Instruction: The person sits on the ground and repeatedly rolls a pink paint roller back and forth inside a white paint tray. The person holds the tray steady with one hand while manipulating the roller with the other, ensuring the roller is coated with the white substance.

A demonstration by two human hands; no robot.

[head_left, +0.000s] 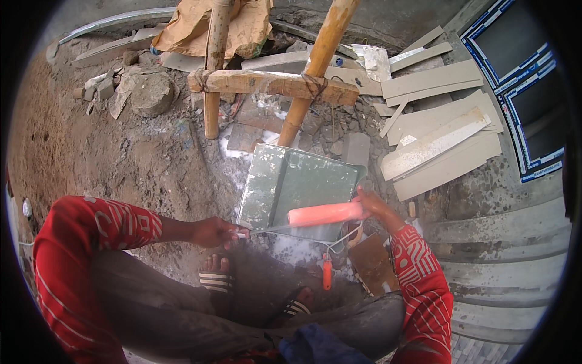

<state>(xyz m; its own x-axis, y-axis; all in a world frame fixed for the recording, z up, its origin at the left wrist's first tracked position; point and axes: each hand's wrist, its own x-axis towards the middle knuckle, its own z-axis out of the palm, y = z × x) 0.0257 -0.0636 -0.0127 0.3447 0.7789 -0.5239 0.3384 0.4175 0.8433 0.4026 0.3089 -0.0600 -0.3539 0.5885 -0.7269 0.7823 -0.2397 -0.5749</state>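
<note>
My right hand [371, 205] is closed round the right end of a salmon-orange paint roller sleeve [324, 214]. My left hand [215, 232] pinches a small pale end of a thin, translucent strip [270, 229] that stretches toward the sleeve's left end. Whether it is plastic wrap I cannot tell. Below the sleeve is a roller frame of bent wire with an orange handle [327, 274]; its upper wire passes close under my right hand. Behind both hands lies a green, paint-spattered rectangular tray [257, 182], its near edge partly covered by the sleeve.
Bamboo poles [298, 118] tied to a wooden crosspiece [273, 85] stand beyond the tray. Pale board offcuts [433, 85] are piled at right, near a dark framed panel [515, 48]. Crumpled brown paper [188, 27] and a round concrete lump [151, 94] lie at far left. My sandalled feet [216, 279] are below.
</note>
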